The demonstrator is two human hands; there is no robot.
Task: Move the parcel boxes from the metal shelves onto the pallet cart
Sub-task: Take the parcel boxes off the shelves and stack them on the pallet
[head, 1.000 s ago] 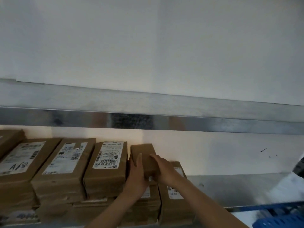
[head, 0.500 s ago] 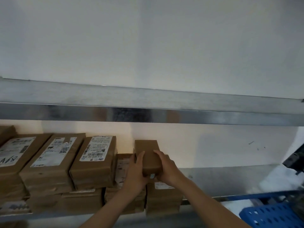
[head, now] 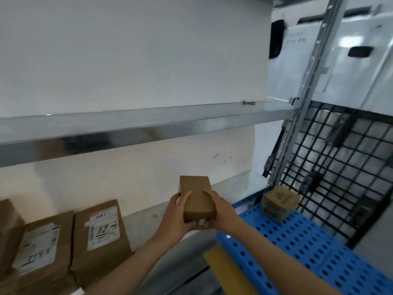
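Small brown parcel box (head: 196,199) was off the shelf, in the air, clamped between both hands with its plain top face up and a small white sticker on the near end. Left hand (head: 176,218) gripped the box's left side with fingers curled onto the top face. Right hand (head: 221,211) gripped the right side the same way. Below and behind the hands ran the lower metal shelf (head: 144,218), bare at that spot. Down-left of the left hand sat two labelled parcel boxes on that shelf, nearer one (head: 100,237) and farther one (head: 40,252), side by side and touching, with handwriting on the labels. Above the hands ran the upper shelf beam (head: 127,128), white wall behind it. Right of and below the right hand lay the blue perforated pallet cart deck (head: 297,241). One cardboard box (head: 278,201) sat on it, beyond the right hand, against the black wire mesh panel (head: 340,167). A slotted metal upright (head: 308,88) rose above that box. A yellow strip (head: 227,271) showed under the right forearm, what it was unclear.
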